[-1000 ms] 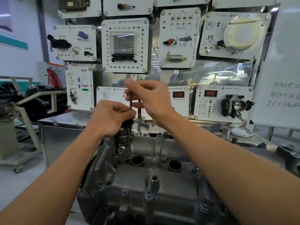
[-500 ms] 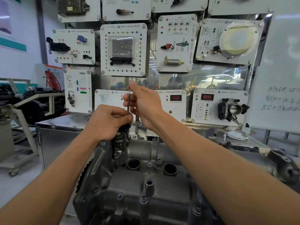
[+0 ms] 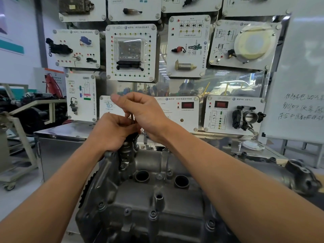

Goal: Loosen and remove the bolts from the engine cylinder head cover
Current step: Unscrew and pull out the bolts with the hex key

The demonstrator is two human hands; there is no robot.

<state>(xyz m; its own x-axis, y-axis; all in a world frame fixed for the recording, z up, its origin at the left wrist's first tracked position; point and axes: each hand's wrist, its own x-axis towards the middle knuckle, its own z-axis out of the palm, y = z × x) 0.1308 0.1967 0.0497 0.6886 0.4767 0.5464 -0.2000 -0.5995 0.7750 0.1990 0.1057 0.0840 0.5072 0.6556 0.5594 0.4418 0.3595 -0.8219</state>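
The cylinder head cover lies low in the view, directly in front of the person. Its grey casting tilts toward the camera, and several bolts are seated along its near edge. At the far left corner a thin dark shaft stands roughly upright. I cannot tell whether it is a key or a long bolt, because its lower end is hidden.

The left hand is clenched around the base of the shaft, its fingers curled over the fitting beneath. The right hand pinches the upper part between thumb and fingertips.

The likeliest fault is the shaft tipping off axis. With so slender a stem held only by a pinch at the top, a sideways pull could cam it out of the head and round the socket. It could also cross the thread on the way up. A piece that comes free suddenly could slip from the fingertips and drop into one of the open round bores in the cover. It could equally roll off onto the steel surface beyond the engine. The left hand hides the joint, so any misalignment there would probably go unnoticed.
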